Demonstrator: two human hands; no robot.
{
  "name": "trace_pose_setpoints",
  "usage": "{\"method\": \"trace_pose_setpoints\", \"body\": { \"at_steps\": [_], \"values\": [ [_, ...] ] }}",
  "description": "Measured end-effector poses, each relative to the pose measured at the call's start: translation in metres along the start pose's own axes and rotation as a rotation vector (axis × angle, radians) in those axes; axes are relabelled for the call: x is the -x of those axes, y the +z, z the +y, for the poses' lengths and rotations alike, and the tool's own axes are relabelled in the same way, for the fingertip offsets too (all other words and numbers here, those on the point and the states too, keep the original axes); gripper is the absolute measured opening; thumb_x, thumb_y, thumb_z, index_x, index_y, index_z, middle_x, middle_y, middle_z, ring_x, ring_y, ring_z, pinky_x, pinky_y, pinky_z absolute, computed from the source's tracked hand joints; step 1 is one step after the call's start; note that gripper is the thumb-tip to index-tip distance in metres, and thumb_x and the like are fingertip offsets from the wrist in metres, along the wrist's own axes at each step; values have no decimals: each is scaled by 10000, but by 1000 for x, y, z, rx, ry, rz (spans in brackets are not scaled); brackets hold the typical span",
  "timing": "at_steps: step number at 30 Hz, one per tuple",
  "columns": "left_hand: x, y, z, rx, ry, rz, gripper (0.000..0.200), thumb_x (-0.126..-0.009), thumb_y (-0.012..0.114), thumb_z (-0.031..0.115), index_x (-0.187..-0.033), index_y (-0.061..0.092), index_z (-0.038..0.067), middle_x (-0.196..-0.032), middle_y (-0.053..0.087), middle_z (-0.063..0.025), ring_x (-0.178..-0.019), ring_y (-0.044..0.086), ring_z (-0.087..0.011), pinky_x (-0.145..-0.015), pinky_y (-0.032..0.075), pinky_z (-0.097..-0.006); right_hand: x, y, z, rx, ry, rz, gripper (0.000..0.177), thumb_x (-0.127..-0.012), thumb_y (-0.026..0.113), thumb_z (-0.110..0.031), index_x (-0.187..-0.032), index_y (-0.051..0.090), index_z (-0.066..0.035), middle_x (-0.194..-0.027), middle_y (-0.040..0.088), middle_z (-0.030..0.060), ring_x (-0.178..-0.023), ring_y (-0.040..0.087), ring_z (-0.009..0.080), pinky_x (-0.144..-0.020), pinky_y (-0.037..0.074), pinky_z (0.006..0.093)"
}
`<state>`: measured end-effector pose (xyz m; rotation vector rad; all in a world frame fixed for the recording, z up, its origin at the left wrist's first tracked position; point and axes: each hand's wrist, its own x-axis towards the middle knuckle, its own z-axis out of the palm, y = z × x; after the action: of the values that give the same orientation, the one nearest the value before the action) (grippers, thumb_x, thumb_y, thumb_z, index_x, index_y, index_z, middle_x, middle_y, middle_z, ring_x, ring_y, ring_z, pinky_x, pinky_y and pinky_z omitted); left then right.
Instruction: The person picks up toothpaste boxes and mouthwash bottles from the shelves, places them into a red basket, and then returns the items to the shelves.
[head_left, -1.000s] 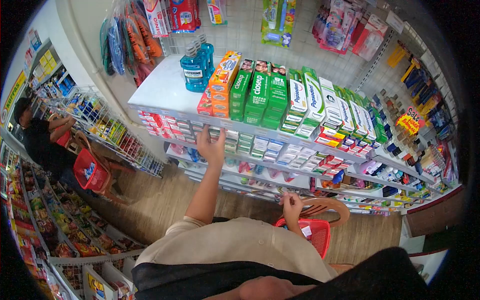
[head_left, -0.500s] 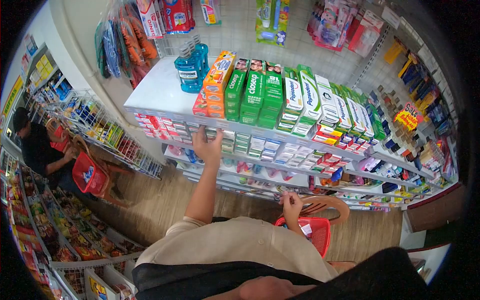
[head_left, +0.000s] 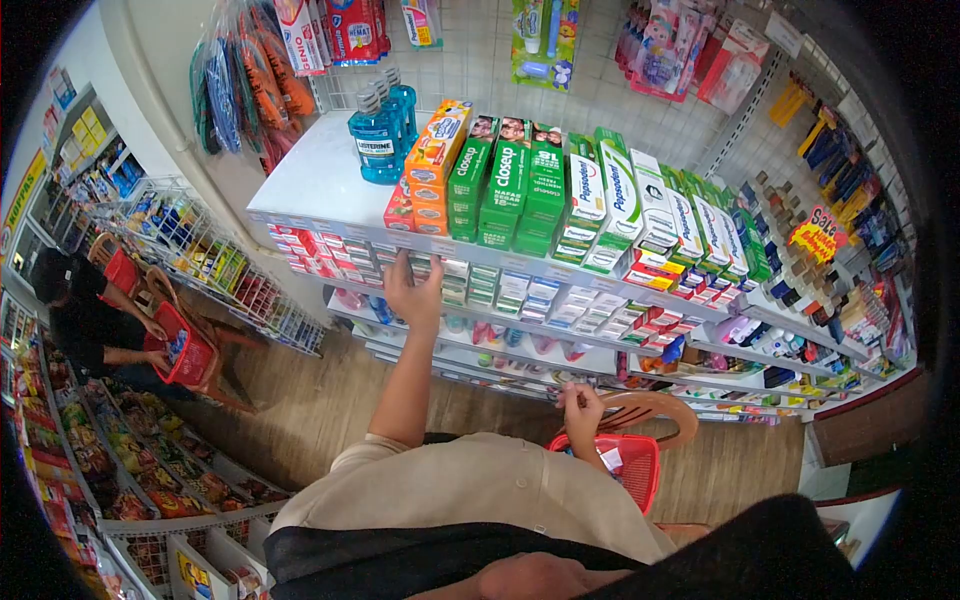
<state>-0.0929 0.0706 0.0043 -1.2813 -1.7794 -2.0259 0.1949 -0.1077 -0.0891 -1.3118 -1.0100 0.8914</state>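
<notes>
My left hand [head_left: 412, 287] reaches up to the second shelf, its fingers apart and fingertips right at the stacked small toothpaste boxes [head_left: 452, 283] under the top shelf's edge. Directly above stand orange toothpaste boxes [head_left: 431, 180] and green Closeup boxes [head_left: 505, 185]. My right hand [head_left: 581, 411] is lower, in front of the bottom shelves, with its fingers curled together. I cannot tell what, if anything, is pinched there. Below and beside that hand, a red basket [head_left: 645, 470] with a few items inside rests by a brown plastic chair [head_left: 670, 408].
Blue Listerine bottles [head_left: 377, 140] and white-green Pepsodent boxes [head_left: 620, 195] share the top shelf [head_left: 310, 170]. At the left, another person [head_left: 85, 315] handles a second red basket [head_left: 192, 350] on a chair. Snack racks [head_left: 130, 450] line the lower left.
The other person has leaned forward, with both hands now at the red basket. My own hands stay in nearly the same places.
</notes>
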Motion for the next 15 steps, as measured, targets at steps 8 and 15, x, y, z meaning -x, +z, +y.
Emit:
{"method": "trace_pose_setpoints", "body": {
  "at_steps": [8,15],
  "values": [
    [33,-13,-21,57,-41,-49,508,-746,829,107,-1220,670,16,-815,565,-64,-710,544,-172,-629,435,-318,-1,0,-1,-19,-16,-8,206,-967,635,-146,-827,642,5,-712,641,25,-604,589,76,-558,477,225],
    [46,-13,-31,55,-171,-73,466,-743,841,143,-1165,701,3,-709,422,21,-611,364,-107,-542,308,-288,-1,2,3,-34,-7,-31,205,-964,641,-150,-839,643,12,-708,641,29,-590,594,82,-551,480,224]
  ]
}}
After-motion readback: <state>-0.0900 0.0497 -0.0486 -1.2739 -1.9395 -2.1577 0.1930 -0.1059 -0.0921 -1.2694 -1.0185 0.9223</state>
